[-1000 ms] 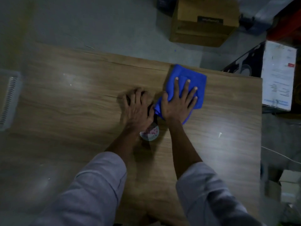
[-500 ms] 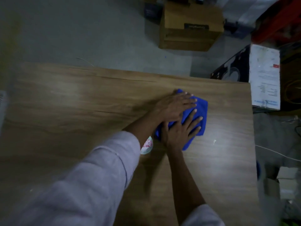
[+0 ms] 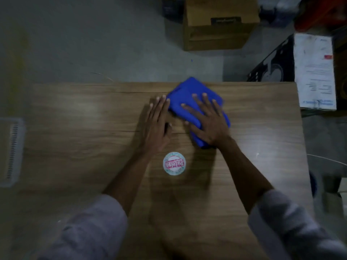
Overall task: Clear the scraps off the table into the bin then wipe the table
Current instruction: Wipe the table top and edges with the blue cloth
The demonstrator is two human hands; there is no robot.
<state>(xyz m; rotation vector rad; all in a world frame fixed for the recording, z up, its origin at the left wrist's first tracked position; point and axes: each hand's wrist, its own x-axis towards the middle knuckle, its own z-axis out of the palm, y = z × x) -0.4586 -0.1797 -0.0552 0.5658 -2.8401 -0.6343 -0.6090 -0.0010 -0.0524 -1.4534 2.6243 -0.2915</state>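
The wooden table (image 3: 75, 147) fills most of what I see, its far edge running against a grey floor. Beyond that edge a brown cardboard box (image 3: 219, 34) stands on the floor, and off the table's right far corner is a box with a white printed label (image 3: 315, 72). At the left edge of my view sits a white slatted container (image 3: 11, 151), too blurred to tell more. My pale sleeves come in from the bottom. The folded blue cloth (image 3: 187, 94) lies on the table near the far edge, right of centre. My right hand (image 3: 210, 124) lies flat on top of it, fingers spread wide, palm pressing down on its near part. My left hand (image 3: 155, 128) lies flat on the bare wood just beside the cloth, fingers straight and close together, fingertips at the cloth's left edge, holding nothing. Between my forearms lies a round white disc with red lettering (image 3: 174, 163). A tiny white scrap (image 3: 257, 154) lies to the right of my right forearm.
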